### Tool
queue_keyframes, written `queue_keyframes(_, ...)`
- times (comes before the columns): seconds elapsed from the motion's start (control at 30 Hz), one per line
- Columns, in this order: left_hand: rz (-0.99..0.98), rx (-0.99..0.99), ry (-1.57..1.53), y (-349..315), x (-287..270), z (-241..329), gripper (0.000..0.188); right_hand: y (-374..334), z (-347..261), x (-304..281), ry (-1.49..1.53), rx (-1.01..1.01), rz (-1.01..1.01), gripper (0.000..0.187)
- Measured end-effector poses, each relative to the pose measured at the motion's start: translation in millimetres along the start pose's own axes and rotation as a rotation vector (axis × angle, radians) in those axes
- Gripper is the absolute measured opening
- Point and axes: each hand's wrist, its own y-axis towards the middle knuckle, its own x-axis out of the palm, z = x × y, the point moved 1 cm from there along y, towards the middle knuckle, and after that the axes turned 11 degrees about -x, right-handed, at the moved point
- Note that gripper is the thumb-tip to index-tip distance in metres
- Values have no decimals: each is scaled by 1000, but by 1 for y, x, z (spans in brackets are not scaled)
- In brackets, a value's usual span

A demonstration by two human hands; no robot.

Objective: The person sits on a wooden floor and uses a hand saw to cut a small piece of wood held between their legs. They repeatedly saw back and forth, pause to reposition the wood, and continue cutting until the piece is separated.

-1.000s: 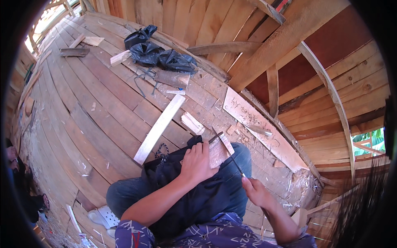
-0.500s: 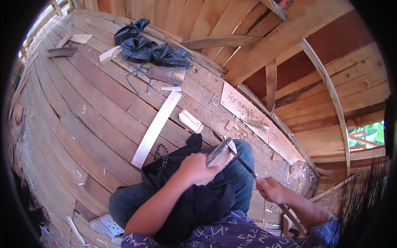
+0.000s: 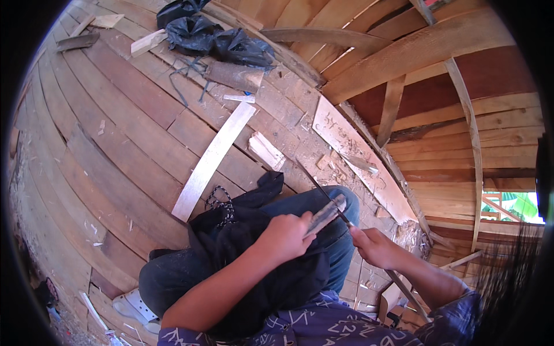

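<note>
One block (image 3: 325, 217) was over right leg (image 3: 341, 256), left hand (image 3: 288, 237) grasping it, hiding near end; right hand (image 3: 372, 247) clenched knife (image 3: 315, 183), which crossed far end. Black cloth (image 3: 277, 297) covered lap. Beyond, on floorboards (image 3: 127, 173), lay plank (image 3: 213, 161), offcut (image 3: 266, 151), bags (image 3: 196, 36).
</note>
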Motion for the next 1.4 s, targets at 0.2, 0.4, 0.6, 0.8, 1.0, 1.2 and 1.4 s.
queue_keyframes(0.2, 86, -170, -92, 3, -1, -9, 41, 28, 2, 12, -8, -176, 160, 52)
queue_keyframes(0.4, -191, -136, -45, 12, -9, 5, 45, -1, 43, 35, 125, -246, 235, 40)
queue_keyframes(0.6, -304, -9, -298, 23, 3, -23, 50, 27, 80, 61, 192, -399, 365, 37)
queue_keyframes(0.8, -604, -217, -603, 36, 7, -42, 51, 29, 114, 72, 448, -550, 564, 47)
queue_keyframes(1.0, -459, -250, -493, 30, -4, -28, 51, -9, 96, 35, 688, -439, 416, 50)
queue_keyframes(1.2, -269, -143, -334, 17, -9, -7, 47, -56, 106, 51, 493, -293, 270, 47)
queue_keyframes(1.4, -372, -204, -392, 26, -6, -20, 48, -77, 125, 61, 510, -237, 203, 49)
